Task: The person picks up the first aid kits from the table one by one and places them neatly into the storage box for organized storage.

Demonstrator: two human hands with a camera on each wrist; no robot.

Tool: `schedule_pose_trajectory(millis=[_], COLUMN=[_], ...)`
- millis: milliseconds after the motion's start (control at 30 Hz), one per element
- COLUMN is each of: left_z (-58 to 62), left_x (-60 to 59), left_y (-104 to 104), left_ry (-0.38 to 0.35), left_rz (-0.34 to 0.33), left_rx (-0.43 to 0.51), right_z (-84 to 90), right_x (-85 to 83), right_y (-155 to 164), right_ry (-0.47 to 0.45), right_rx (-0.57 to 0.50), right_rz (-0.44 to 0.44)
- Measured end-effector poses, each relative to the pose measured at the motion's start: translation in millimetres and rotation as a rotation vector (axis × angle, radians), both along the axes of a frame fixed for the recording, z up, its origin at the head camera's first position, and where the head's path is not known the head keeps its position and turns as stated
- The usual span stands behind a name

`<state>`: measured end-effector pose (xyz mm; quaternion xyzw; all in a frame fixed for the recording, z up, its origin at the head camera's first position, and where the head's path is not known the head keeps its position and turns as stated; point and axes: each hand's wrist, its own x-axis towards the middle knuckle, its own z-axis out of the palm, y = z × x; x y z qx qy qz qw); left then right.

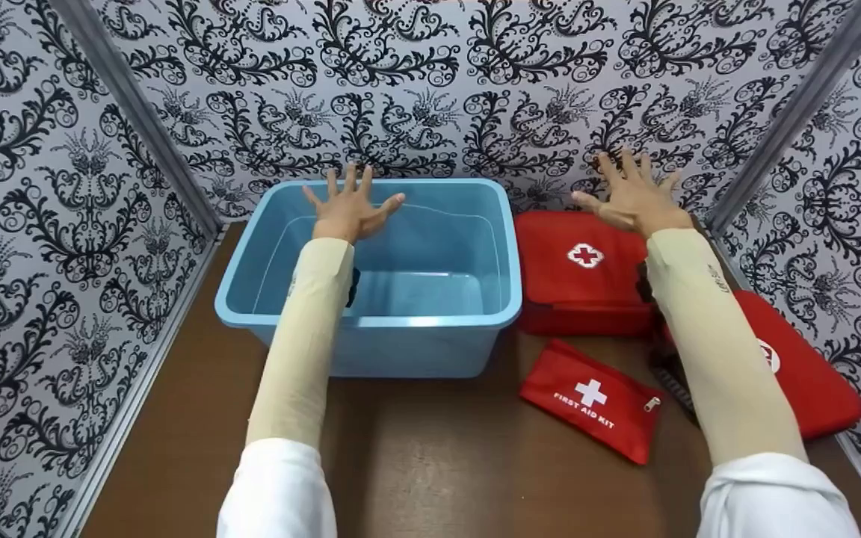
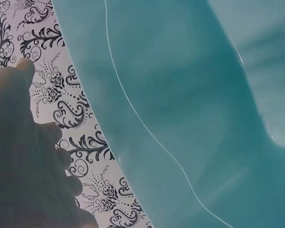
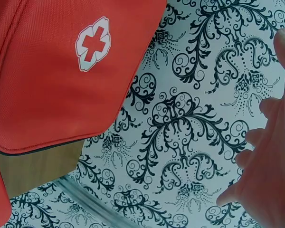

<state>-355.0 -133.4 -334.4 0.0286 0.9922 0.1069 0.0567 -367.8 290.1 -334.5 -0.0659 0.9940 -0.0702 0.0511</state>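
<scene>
My left hand (image 1: 348, 208) is held over the blue plastic tub (image 1: 415, 321), fingers spread and holding nothing. In the left wrist view the tub's smooth inner wall (image 2: 171, 104) fills most of the picture, with the hand (image 2: 28, 156) at the left edge. My right hand (image 1: 636, 198), also spread and holding nothing, is above the far part of a red first aid bag (image 1: 587, 276) with a white-edged cross. In the right wrist view that bag (image 3: 52, 90) lies to the left of the hand (image 3: 270, 156).
A flat red first aid pouch (image 1: 591, 396) lies on the brown table (image 1: 430, 463) in front of the bag. A red case (image 1: 812, 373) at the right is partly hidden by my right forearm. Patterned walls (image 1: 430, 90) enclose the table at the back and sides.
</scene>
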Motion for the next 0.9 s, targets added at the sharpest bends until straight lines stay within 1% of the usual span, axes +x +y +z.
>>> schedule_pose_trajectory(millis=[200,400,533,633,800,900], left_z=[3.9,9.0,9.6,8.7,7.3,9.2], left_x=[6.4,14.5,20.2,25.1,32.0,37.1], left_y=[-13.0,-28.3,-41.7,-53.6,-76.0,-88.1], left_ry=[-0.010,-0.024,-0.038,-0.072,-0.113,-0.126], left_rz=[0.020,0.040,0.064,0.092,0.137,0.162], left_rx=[-0.006,-0.001,-0.007,-0.005,0.028,0.051], right_z=[-3.4,-13.6,-24.3,-34.6,-53.5,-64.4], right_x=[3.0,6.5,8.8,9.6,13.0,17.0], right_y=[8.7,22.2,30.9,37.0,48.9,57.1], right_ry=[-0.002,-0.005,-0.006,-0.020,-0.055,-0.070], right_rx=[-0.024,-0.041,-0.046,-0.064,-0.101,-0.134], right_rz=[-0.002,-0.017,-0.026,-0.040,-0.068,-0.091])
